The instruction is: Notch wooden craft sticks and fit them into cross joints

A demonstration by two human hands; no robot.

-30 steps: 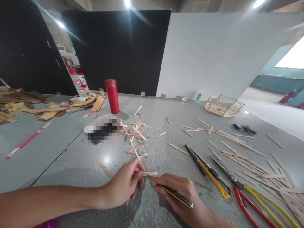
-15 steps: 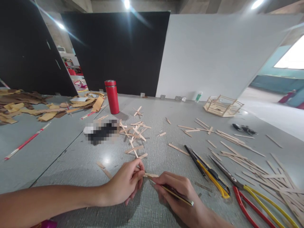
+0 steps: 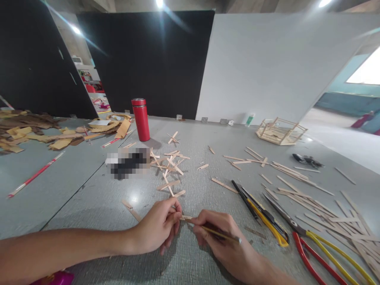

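Just in front of me, my left hand [image 3: 162, 228] pinches a short flat wooden stick [image 3: 186, 218] between thumb and fingertips. My right hand [image 3: 227, 237] is closed around a slim, pencil-like tool with a yellowish shaft [image 3: 219, 232]; its exact kind is unclear. The fingertips of that hand meet the stick's right end, hiding the tool's tip. Beyond the left hand lie several crossed wooden sticks [image 3: 168, 185], some joined in X shapes. Another pale stick [image 3: 131, 209] rests beside the left wrist.
Right of my hands are a yellow utility knife [image 3: 268, 223], a slim black tool [image 3: 245, 201], red-and-yellow-handled snips [image 3: 301, 229] and many loose sticks [image 3: 341, 219]. Farther back stand a red flask [image 3: 141, 120], a wooden frame model [image 3: 280, 132] and a green-white tube [image 3: 249, 119]. Brown scraps [image 3: 65, 136] lie left.
The right hand's tool has tilted slightly, with its rear end a little higher. Both hands stay at the stick; the view has shifted slightly.
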